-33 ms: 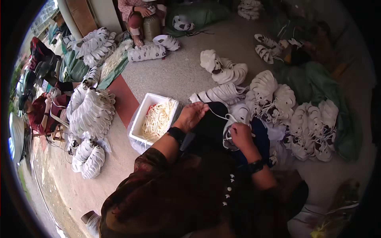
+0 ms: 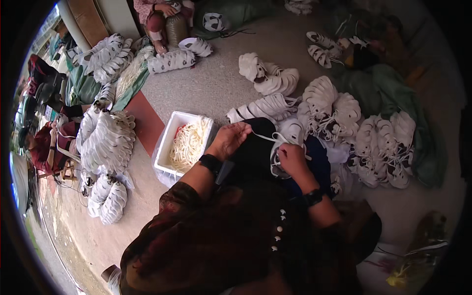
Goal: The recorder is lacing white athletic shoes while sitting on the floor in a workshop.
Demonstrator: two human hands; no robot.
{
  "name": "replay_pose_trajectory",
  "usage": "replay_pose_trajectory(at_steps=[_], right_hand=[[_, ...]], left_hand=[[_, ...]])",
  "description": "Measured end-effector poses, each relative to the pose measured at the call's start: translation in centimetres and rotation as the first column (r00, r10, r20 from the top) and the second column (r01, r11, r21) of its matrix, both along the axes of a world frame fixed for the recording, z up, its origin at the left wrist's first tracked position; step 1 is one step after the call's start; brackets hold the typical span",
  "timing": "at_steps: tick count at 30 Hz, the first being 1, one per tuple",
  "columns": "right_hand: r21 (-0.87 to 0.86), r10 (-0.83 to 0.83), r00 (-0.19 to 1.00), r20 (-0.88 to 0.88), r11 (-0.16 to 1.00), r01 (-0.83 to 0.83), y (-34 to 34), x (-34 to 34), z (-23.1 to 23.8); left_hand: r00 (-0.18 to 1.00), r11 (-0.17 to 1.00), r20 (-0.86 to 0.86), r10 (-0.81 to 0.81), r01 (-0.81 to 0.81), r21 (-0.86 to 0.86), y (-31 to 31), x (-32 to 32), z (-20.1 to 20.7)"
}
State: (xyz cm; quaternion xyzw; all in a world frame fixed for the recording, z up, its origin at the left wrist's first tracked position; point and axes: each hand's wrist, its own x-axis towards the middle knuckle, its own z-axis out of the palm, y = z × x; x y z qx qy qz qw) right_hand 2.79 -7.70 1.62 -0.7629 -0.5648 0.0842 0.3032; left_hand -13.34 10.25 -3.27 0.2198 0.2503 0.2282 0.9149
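A white shoe upper (image 2: pixel 291 131) lies on dark cloth over my lap, in front of my right hand. My left hand (image 2: pixel 230 139), raised to the left of it, pinches a white shoelace (image 2: pixel 263 137) between thumb and fingertips. From there the lace runs across to the upper and my right hand (image 2: pixel 293 161). The fingers of that hand are closed at the lace, close against the upper. Part of the upper is hidden behind my right hand.
A white foam box (image 2: pixel 163 147) of loose laces (image 2: pixel 188 145) stands left. Bundled white uppers (image 2: pixel 263 106) lie ahead, with more (image 2: pixel 378 150) at right beside green sacking (image 2: pixel 420 147). Far left are stacked uppers (image 2: pixel 105 140) and a seated person (image 2: pixel 46 150); another person (image 2: pixel 152 19) sits at the back.
The whole scene sits slightly further left and higher in the picture. The shoelace crosses at my right hand, and a bit of it shows on that hand's far side.
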Motion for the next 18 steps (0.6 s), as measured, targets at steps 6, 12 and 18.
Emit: replay_pose_trajectory(at_steps=[6,12,18], right_hand=[[0.006,-0.072,0.994,-0.087,0.997,0.073,-0.2,0.7,-2.4],[0.004,-0.127,0.981,-0.147,0.992,0.129,-1.3,0.2,-2.5],[-0.063,-0.152,0.976,-0.155,0.988,0.144,-1.3,0.4,-2.6]], left_hand=[[0.957,0.93,-0.172,-0.231,0.27,0.251,-2.1,3.0,1.8],[0.924,0.774,-0.324,-0.202,0.353,0.525,-4.1,5.9,1.5],[0.908,0.693,-0.387,-0.162,0.384,0.61,-4.6,8.1,0.7]])
